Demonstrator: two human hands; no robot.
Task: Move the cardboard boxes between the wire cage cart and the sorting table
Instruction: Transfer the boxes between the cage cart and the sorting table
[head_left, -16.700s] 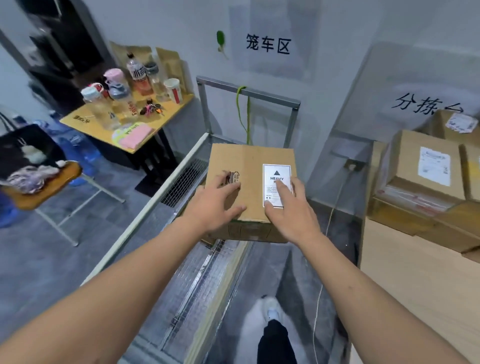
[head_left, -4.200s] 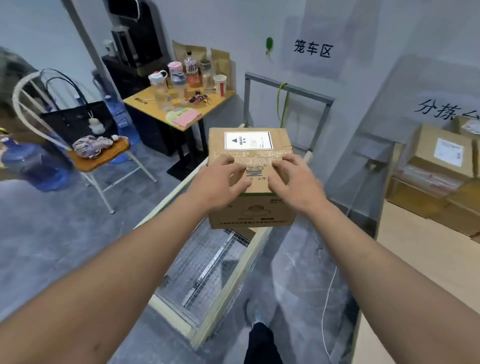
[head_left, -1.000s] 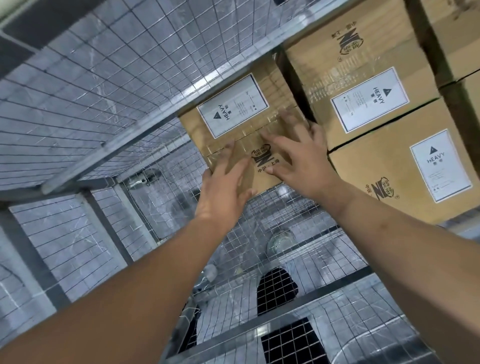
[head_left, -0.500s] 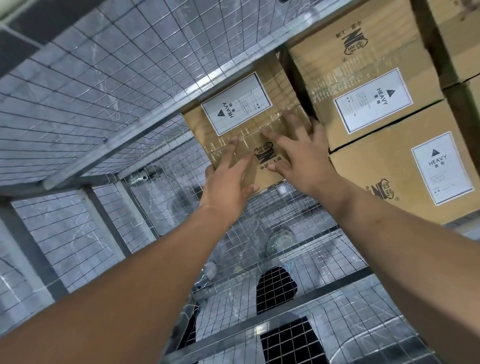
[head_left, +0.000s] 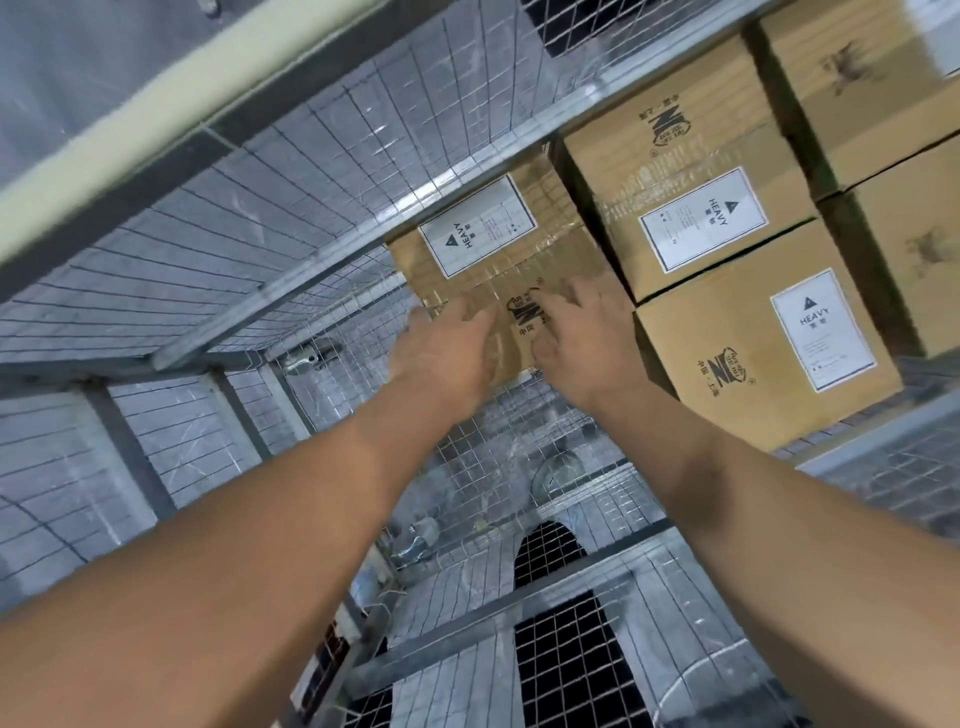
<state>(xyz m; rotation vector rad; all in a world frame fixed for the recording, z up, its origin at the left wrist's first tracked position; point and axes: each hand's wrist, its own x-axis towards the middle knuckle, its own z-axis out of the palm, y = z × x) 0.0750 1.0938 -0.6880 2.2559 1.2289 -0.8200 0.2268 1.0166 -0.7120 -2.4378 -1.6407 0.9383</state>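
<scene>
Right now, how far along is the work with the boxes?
Done: at least four other boxes already sit packed together inside the wire cart. In hand: the left hand and right hand press flat fingers on one more box, placed between those and the mesh wall. Left: letting go; any boxes waiting elsewhere are out of view.

Three cardboard boxes (head_left: 727, 322) each carry a white label (head_left: 823, 330) reading HEAVY
</scene>
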